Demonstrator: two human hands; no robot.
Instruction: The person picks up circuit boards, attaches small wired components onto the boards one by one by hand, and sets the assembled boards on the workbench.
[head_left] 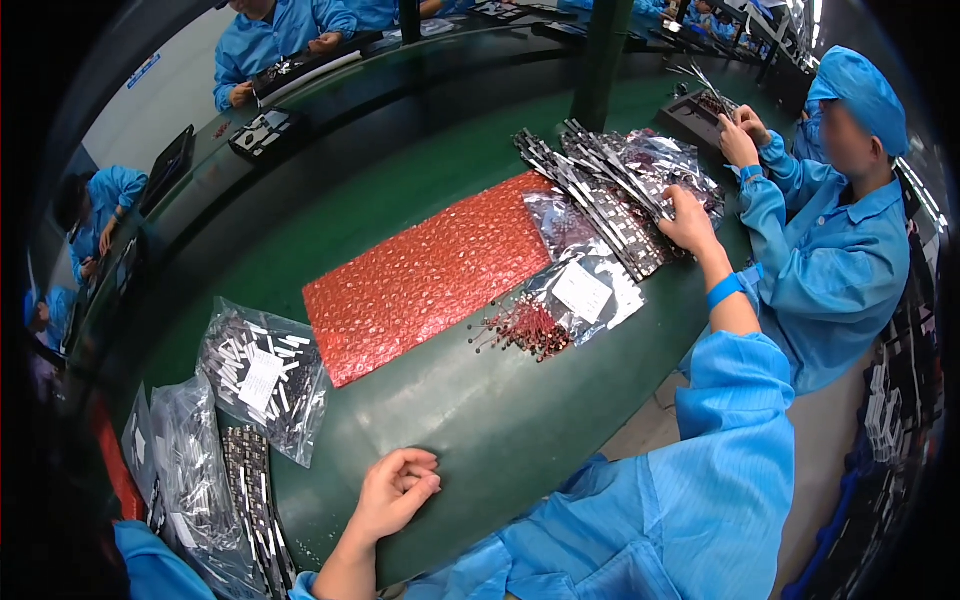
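My right hand [690, 222] reaches out to the right, a blue band on its wrist. Its thumb and fingers close on the edge of a bundle of long black-and-white strips [612, 222], which look like thin electronic parts. The strips lie fanned over clear plastic bags. Low in the middle, my left hand [395, 490] hovers over or rests on the green table [450, 400], fingers loosely curled, a gap between thumb and fingertips, nothing visible in it. Left of the strips stretches a red bubble-wrap sheet [430, 275]. Below it lies a pile of small parts with red wires [528, 328].
A labelled clear bag of small parts [265, 375] lies left, near more bags [190, 460] and another strip bundle [250, 490]. A co-worker [830, 230] in blue sits close on the right, by a dark tray [695, 120]. A dark green post [603, 65] rises behind the strips.
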